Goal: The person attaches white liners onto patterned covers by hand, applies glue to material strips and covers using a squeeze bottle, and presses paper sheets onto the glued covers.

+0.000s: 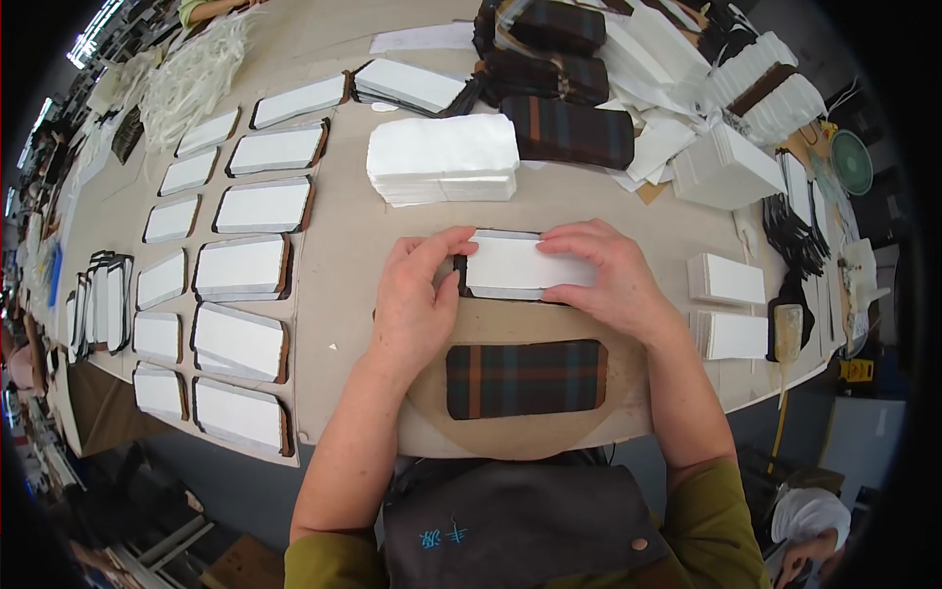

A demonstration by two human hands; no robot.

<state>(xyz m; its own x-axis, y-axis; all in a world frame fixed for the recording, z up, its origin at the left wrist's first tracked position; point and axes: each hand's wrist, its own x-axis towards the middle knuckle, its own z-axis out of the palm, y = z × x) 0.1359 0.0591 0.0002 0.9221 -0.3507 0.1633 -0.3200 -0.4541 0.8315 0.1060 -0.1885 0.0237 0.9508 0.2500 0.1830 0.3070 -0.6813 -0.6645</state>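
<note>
A white rectangular card (pixel 515 267) lies on a dark-edged panel, with a grey strip along its long sides. My right hand (pixel 613 275) spans its right end, thumb at the near edge and fingers at the far edge, gripping it. At the left end, my left hand (pixel 420 290) curls with its index fingertip on the card's far corner and its thumb beside the dark edge. Just nearer to me, a plaid fabric panel (pixel 527 379) in dark green, brown and orange lies flat on a brown board (pixel 549 322). Beyond my hands stands a stack of white cards (pixel 442 159).
Rows of white-backed panels (pixel 240 341) cover the table's left side. Plaid bundles (pixel 567 131) lie at the back. Small white card stacks (pixel 726 279) and a glue-stained brush (pixel 787 334) are on the right. Another person (pixel 810 520) is at lower right.
</note>
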